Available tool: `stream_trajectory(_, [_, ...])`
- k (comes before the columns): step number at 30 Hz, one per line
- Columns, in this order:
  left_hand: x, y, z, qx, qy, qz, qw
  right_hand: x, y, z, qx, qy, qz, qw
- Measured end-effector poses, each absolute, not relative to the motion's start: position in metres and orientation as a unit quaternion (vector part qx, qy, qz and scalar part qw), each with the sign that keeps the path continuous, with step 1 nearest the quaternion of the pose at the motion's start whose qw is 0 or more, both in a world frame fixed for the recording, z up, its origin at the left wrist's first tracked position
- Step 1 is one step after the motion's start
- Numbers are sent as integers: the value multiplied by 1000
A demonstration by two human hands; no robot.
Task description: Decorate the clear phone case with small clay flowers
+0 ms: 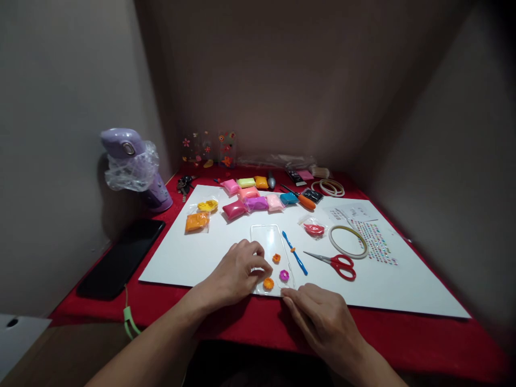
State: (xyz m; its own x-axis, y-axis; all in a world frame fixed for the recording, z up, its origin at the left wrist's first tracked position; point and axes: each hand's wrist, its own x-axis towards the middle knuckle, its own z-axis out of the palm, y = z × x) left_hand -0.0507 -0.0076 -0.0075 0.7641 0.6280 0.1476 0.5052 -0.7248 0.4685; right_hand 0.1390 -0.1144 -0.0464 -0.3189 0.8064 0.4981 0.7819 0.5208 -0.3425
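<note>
A clear phone case [266,232] lies flat near the front edge of the white board. On it sit a small orange clay flower [276,258], a purple clay flower [284,275] and a yellow-orange clay flower [268,284]. My left hand [241,270] rests at the case's left side, fingers curled over its edge, fingertips close to the flowers. At the lower right corner of the case, my right hand [322,317] is closed in a pinch; what is between its fingertips is too small to make out. A blue modelling tool [295,252] lies right of the case.
Red-handled scissors [334,263], a tape roll [349,242] and a gem sticker sheet [374,242] lie to the right. Several clay packets [257,203] cover the board's back. A black phone [121,259] and a purple bottle [157,191] stay left on red cloth [423,336].
</note>
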Motion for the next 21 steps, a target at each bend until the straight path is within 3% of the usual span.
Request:
stream_trajectory(11, [-51, -9, -7, 916, 309, 151, 205, 136, -112, -49, -485, -818, -53, 304])
stream_trajectory(21, [-52, -8, -7, 916, 307, 154, 208, 139, -116, -47, -491, -812, -5, 315])
